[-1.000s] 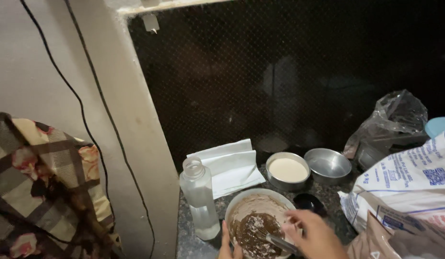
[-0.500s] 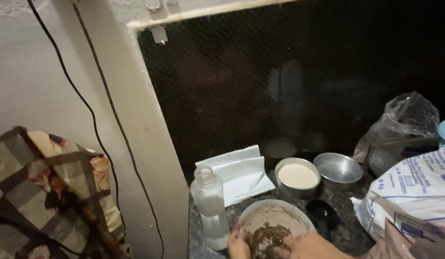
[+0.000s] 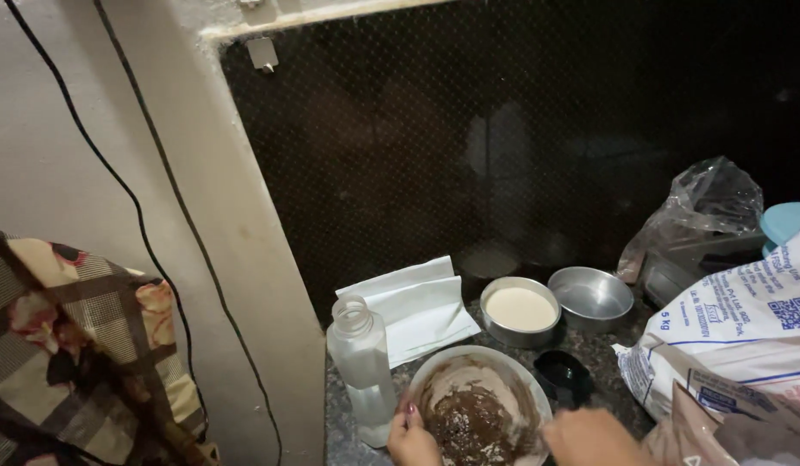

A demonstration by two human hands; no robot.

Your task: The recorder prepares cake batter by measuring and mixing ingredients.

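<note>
Compared with the frame half a second earlier, both hands have slipped lower toward the bottom edge of the view, and the right hand has drawn back from the bowl's centre to its right rim; the bowl and the things around it have not shifted on the counter.

Left hand (image 3: 410, 438): at the left rim of the steel mixing bowl (image 3: 503, 369), fingers together and curled over the rim, one painted nail showing. It steadies the bowl without lifting it.

Right hand (image 3: 594, 438): at the bowl's right rim, seen only from the back and cut off by the frame edge. Whether its fingers are apart or closed on anything cannot be told.

Brown batter (image 3: 473, 423): wet and lumpy, lying in the bowl between the two hands, smeared up the inner wall.

Clear plastic bottle (image 3: 363, 369): uncapped and upright, just beyond the left fingers, nearly touching the bowl.

Folded white paper (image 3: 417, 306): behind the bottle, propped toward the dark mesh screen (image 3: 503, 138).

Small steel bowl of pale flour (image 3: 520, 309) and empty steel bowl (image 3: 591, 296): side by side, beyond the mixing bowl, well away from both hands.

Black scoop (image 3: 564, 375): on the speckled counter (image 3: 598, 354), just above the right hand.

White printed flour sack (image 3: 736, 336): right of the right hand, with a clear plastic bag (image 3: 706, 211) behind it.
</note>
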